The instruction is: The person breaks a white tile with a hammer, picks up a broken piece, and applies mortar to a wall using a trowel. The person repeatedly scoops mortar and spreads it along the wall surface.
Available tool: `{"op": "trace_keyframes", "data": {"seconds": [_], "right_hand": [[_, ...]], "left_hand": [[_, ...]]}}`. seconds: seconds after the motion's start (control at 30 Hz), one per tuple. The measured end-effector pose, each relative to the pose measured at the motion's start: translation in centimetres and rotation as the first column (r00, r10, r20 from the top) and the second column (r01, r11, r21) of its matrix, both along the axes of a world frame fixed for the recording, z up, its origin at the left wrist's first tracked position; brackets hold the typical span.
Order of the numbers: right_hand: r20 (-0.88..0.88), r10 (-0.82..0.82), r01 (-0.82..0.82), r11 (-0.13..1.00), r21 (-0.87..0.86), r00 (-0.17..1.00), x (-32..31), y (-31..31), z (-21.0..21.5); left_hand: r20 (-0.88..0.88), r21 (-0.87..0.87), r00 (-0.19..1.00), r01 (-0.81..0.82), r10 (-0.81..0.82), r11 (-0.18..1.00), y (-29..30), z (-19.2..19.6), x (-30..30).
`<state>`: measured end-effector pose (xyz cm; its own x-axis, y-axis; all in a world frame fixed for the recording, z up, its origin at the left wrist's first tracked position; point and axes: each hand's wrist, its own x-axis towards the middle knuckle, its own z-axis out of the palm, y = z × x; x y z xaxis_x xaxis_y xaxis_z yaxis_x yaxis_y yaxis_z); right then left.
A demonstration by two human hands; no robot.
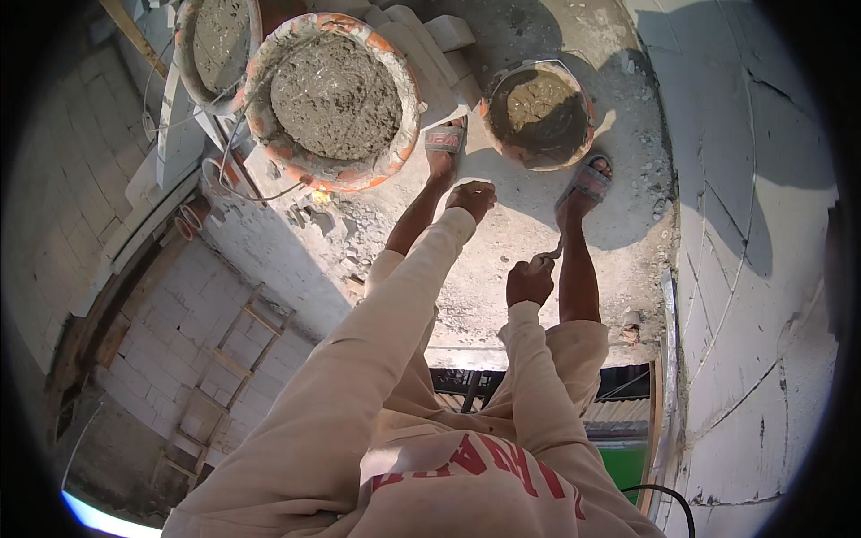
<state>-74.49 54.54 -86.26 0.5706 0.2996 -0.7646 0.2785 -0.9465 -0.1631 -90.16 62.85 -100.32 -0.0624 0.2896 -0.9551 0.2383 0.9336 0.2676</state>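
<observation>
My left hand (473, 197) is held out above the floor near my left foot, its fingers curled in with nothing visible in them. Closer to me, my right hand (531, 282) is closed around a thin grey tool (553, 252). The tool shows nearly edge-on, so its kind is unclear. Ahead of my hands stands a bucket (536, 166), orange and mortar-smeared, with some mortar inside. A larger round orange-rimmed tub (408, 90) full of wet grey mortar lies to its left.
A second mortar tub (183, 49) stands at the far left, beside stacked pale blocks (417, 54). Rubble (345, 229) litters the floor near a drop on the left, where a wooden ladder (235, 366) shows below. A pale block wall (753, 269) runs along the right.
</observation>
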Motion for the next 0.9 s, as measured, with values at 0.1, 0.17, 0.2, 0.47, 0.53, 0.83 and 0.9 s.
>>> {"op": "trace_keyframes", "data": {"seconds": [0.1, 0.17, 0.2, 0.47, 0.53, 0.83, 0.9], "right_hand": [[0.003, 0.348, -0.320, 0.858, 0.402, 0.937, 1.5, 7.4, 8.4], [0.114, 0.540, -0.481, 0.608, 0.632, 0.834, 2.9, 11.4, 13.5], [0.049, 0.634, -0.563, 0.645, 0.517, 0.772, 3.3, 14.6, 17.7], [0.289, 0.937, -0.916, 0.069, 0.395, 0.196, 0.8, 31.0, 27.8], [0.338, 0.939, -0.966, -0.025, 0.259, 0.066, -2.0, 35.4, 27.6], [0.063, 0.998, -1.000, -0.012, -0.004, -0.012, -14.5, 36.1, 16.9], [0.054, 0.983, -0.979, 0.167, 0.118, 0.174, -15.0, 33.7, 12.1]], "left_hand": [[-0.015, -0.108, 0.974, -0.228, 0.228, 0.968, 3.0, 14.8, -2.8], [-0.079, 0.109, 0.943, -0.314, 0.323, 0.943, 1.7, 20.6, -6.0], [-0.091, 0.234, 0.933, -0.321, 0.349, 0.918, 2.2, 23.3, -7.5], [-0.067, 0.776, 0.903, -0.219, 0.424, 0.591, 16.9, 33.2, -14.8], [-0.341, 0.722, 0.835, -0.061, 0.432, 0.689, 20.1, 32.2, -17.9], [-0.322, 0.546, 0.842, -0.208, 0.433, 0.811, 20.6, 26.5, -22.6], [-0.254, 0.526, 0.873, -0.237, 0.417, 0.817, 21.0, 26.9, -23.3]]}}
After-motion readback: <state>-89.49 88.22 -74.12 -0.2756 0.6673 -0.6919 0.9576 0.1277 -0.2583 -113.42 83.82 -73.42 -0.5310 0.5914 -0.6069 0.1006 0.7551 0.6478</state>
